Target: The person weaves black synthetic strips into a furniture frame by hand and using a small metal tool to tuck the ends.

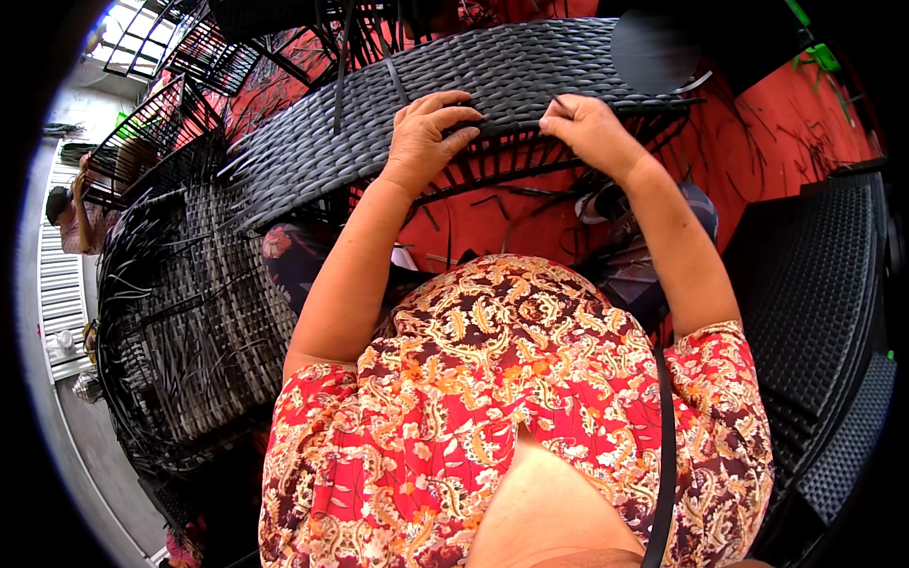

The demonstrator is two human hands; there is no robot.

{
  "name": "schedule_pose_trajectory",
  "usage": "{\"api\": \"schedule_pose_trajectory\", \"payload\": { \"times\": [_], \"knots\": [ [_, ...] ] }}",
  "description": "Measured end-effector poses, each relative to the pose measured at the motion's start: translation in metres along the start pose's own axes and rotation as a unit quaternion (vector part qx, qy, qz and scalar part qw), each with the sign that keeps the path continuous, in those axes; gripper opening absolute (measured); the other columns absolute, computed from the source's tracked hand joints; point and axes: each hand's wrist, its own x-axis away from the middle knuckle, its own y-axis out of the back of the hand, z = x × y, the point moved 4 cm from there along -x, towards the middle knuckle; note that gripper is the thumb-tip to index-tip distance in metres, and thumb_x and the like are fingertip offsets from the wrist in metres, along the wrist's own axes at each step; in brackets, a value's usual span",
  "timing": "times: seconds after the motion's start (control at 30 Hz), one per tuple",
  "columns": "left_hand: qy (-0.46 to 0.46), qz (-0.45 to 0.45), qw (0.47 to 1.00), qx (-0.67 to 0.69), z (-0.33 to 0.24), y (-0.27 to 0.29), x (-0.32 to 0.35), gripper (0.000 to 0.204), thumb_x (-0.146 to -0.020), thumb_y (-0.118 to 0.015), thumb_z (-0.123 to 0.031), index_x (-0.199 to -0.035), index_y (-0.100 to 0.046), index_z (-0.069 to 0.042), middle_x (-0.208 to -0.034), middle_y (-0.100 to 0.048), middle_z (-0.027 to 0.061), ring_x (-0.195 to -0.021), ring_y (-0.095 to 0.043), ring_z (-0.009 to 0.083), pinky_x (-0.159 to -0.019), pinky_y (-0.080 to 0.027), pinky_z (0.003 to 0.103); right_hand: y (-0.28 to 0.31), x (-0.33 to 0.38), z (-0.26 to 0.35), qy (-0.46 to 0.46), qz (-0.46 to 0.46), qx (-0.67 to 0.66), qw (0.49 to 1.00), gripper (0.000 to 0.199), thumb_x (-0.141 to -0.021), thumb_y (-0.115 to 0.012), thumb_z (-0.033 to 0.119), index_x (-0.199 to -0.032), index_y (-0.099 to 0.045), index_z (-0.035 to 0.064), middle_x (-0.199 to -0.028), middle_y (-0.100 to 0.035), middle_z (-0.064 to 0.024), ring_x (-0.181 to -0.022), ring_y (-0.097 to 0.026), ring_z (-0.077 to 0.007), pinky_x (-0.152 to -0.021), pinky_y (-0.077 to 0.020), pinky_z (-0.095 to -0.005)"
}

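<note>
In front of me lies a long grey woven panel point(511, 66) of flat plastic strips, on a black slatted frame. My left hand point(426, 137) rests at its near edge, fingers bent and thumb apart, with nothing visible between them. Further right along that edge, my right hand point(589, 131) is closed in a pinch. The thin end of a dark strip pokes out at its fingertips; the rest of that strip is hidden.
A large woven piece point(199, 312) with loose strip ends stands at my left. Dark woven panels point(814, 303) are stacked at my right. Strip scraps litter the red floor point(492, 222). Black frames point(156, 128) stand at the far left near another person point(80, 218).
</note>
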Motion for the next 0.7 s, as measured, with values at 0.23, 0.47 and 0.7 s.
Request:
{"api": "schedule_pose_trajectory", "payload": {
  "times": [0.23,0.47,0.7],
  "knots": [
    [0.007,-0.030,0.998,0.056,0.006,0.000,-0.002,0.021,-0.074,-0.070,-0.020,-0.093,-0.069,-0.015,-0.111,-0.061,0.0013,-0.106,-0.054,0.0230,-0.091,-0.041,0.037,0.011,-0.011,0.001,-0.026,0.048,-0.082,0.995,0.014,-0.082,-0.060,0.014,-0.072,-0.060,0.0046,-0.067,-0.054,0.0031,-0.066,-0.047,-0.0059,-0.063,-0.0383,-0.0225],
    [0.022,-0.060,0.995,-0.071,0.011,0.007,-0.004,0.026,-0.078,-0.066,-0.027,-0.101,-0.066,-0.017,-0.117,-0.058,0.0027,-0.108,-0.053,0.0224,-0.094,-0.034,0.040,-0.001,-0.006,0.015,0.012,-0.059,0.127,0.990,0.029,-0.081,-0.066,0.028,-0.069,-0.056,0.0037,-0.059,-0.050,0.0000,-0.056,-0.043,-0.0103,-0.053,-0.0377,-0.0272],
    [0.081,-0.167,0.956,-0.228,0.065,0.052,0.032,0.029,-0.078,-0.062,-0.031,-0.101,-0.064,-0.015,-0.107,-0.060,0.0075,-0.098,-0.058,0.0249,-0.080,-0.042,0.042,-0.016,-0.010,0.028,0.045,-0.109,0.114,0.986,0.035,-0.082,-0.061,0.036,-0.071,-0.057,0.0034,-0.064,-0.057,-0.0138,-0.059,-0.054,-0.0291,-0.058,-0.0417,-0.0382]
  ]
}}
